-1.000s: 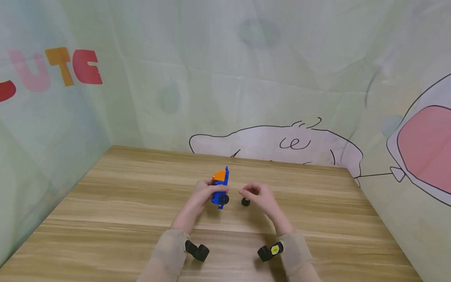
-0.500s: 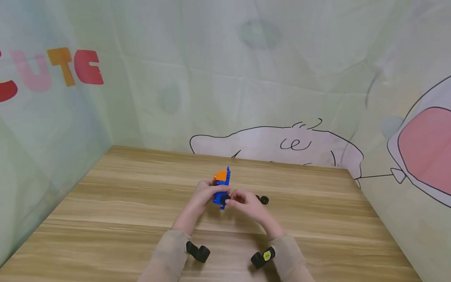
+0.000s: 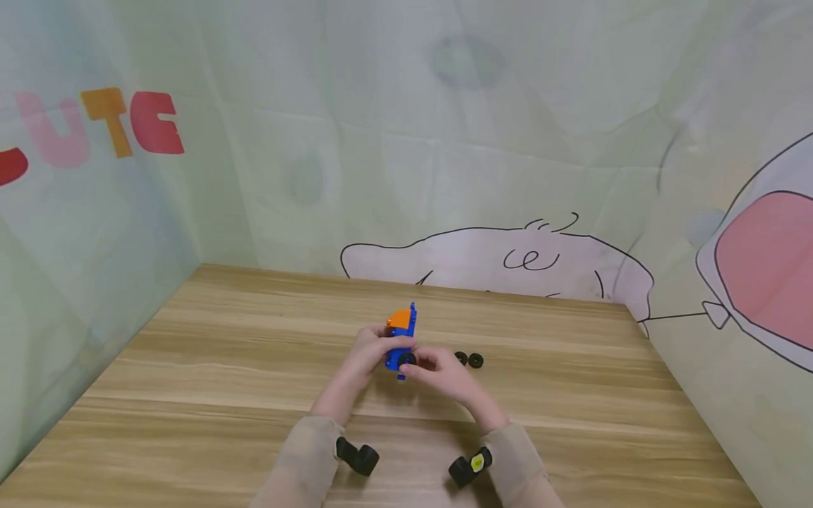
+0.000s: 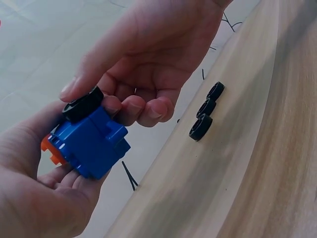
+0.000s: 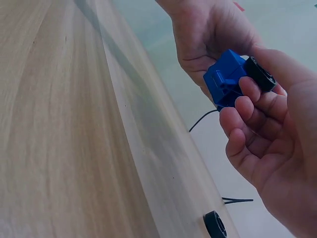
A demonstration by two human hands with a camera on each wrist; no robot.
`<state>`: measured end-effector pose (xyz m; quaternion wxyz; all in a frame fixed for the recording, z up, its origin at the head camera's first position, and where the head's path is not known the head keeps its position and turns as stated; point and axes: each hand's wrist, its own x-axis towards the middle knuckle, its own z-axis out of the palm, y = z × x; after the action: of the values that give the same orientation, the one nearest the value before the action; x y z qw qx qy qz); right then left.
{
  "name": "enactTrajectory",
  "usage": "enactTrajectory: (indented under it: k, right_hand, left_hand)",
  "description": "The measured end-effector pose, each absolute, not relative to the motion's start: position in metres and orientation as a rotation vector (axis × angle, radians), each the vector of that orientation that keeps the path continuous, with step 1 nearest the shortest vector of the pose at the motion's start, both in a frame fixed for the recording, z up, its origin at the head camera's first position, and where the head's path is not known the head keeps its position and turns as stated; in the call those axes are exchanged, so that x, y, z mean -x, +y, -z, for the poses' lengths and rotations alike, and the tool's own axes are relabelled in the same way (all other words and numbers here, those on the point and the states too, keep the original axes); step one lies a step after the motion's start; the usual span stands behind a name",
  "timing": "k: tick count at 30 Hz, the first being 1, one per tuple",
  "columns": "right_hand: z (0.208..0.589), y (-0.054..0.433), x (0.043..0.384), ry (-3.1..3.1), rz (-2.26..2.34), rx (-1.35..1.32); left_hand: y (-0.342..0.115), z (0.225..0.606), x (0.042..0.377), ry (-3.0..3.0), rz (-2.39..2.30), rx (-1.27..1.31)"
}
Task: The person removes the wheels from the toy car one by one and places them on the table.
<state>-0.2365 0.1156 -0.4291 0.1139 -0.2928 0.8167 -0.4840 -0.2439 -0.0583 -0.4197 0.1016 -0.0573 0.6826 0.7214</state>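
Observation:
A blue toy vehicle (image 3: 401,344) with an orange piece (image 3: 400,319) at its upper end is held up over the table, end upward. My left hand (image 3: 373,347) grips its body, thumb across the blue side. On the lower part of the vehicle sits a black wheel (image 4: 83,104). The thumb and index finger of my right hand (image 3: 441,370) pinch this wheel, while its other fingers curl loosely below, as the right wrist view shows. Part of the orange piece is hidden by my left hand in the left wrist view.
Three loose black wheels (image 4: 206,107) lie in a row on the wooden table (image 3: 254,339), right of the vehicle; my right hand hides one in the head view. A printed cloth backdrop (image 3: 381,141) stands along the table's back and sides.
My right hand has moved left from a loose wheel on the table to the wheel on the vehicle, uncovering two loose wheels. My left hand keeps its grip and has shifted slightly right.

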Motion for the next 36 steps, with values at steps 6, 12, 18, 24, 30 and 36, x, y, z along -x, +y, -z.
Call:
enactTrajectory:
  k: [6, 12, 18, 24, 30, 36]
  right_hand:
    - [0.429, 0.114, 0.237, 2.375, 1.435, 0.845]
    - [0.415, 0.113, 0.228, 2.331, 1.471, 0.813]
    - [0.395, 0.112, 0.217, 2.329, 1.493, 0.787]
    - [0.396, 0.114, 0.219, 2.326, 1.5, 0.76]
    - [0.397, 0.116, 0.22, 2.323, 1.507, 0.736]
    - [0.396, 0.116, 0.219, 2.331, 1.511, 0.724]
  left_hand:
    - [-0.058, 0.42, 0.244, 2.013, -2.133, 0.191]
    - [-0.058, 0.421, 0.245, 2.016, -2.13, 0.168]
    - [-0.061, 0.424, 0.247, 1.95, -2.109, 0.095]
    - [-0.063, 0.425, 0.249, 1.927, -2.097, 0.054]
    - [-0.065, 0.424, 0.249, 1.963, -2.041, 0.052]
    - [-0.066, 0.424, 0.249, 1.949, -2.057, 0.026]
